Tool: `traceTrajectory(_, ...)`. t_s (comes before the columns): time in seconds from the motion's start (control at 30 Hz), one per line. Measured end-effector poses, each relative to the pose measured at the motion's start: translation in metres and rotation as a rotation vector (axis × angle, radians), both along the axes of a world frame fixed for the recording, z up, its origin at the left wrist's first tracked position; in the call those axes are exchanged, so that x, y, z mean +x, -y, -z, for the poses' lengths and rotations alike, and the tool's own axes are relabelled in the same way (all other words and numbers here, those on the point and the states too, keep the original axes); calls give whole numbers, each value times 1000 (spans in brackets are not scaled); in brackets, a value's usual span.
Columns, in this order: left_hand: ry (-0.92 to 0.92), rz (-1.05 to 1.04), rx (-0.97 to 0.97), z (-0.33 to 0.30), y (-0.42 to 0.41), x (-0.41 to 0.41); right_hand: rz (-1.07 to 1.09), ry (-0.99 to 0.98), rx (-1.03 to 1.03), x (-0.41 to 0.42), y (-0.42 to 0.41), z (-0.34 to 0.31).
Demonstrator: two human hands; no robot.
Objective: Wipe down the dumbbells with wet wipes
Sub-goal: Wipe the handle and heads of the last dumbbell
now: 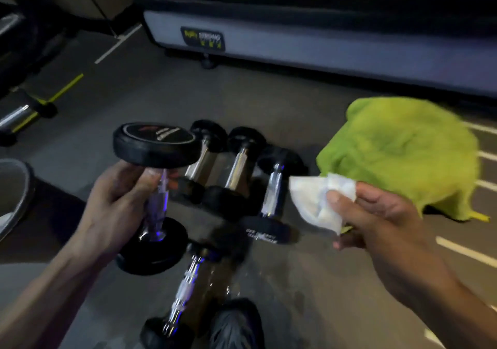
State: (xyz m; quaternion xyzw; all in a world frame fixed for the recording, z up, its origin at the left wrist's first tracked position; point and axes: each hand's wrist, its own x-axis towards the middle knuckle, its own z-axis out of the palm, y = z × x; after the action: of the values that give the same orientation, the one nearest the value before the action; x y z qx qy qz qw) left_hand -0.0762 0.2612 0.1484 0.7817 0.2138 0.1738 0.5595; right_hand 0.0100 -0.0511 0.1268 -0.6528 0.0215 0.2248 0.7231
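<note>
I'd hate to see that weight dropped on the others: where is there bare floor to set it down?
Bare grey floor lies beyond the left hand, between the held dumbbell and the grey machine base. Another patch lies under the right hand, near the white floor lines. The middle is crowded: a row of three dumbbells, another dumbbell nearer, and the green cloth.

My left hand [118,200] covers the upper part of the dumbbell [153,195] handle, and the print on its top plate is too smeared to read. My wipe [314,200] hides some of my right hand's [376,219] fingers, and the green cloth [403,155] behind it is blurred at its edges. The machine [322,39] label is unreadable, and the near dumbbell [185,295] is cut off at the bottom edge.
</note>
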Motion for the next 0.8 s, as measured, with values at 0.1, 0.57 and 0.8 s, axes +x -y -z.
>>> traceTrajectory(0.1,193,115,-80,-39,59,56,202,-3,93,27,43,-24)
traceTrajectory(0.57,414,471,-277,-63,241,217,444,88,92,61,109,-37)
traceTrajectory(0.8,415,438,-324,-49,243,219,347,118,-21,70,111,-34)
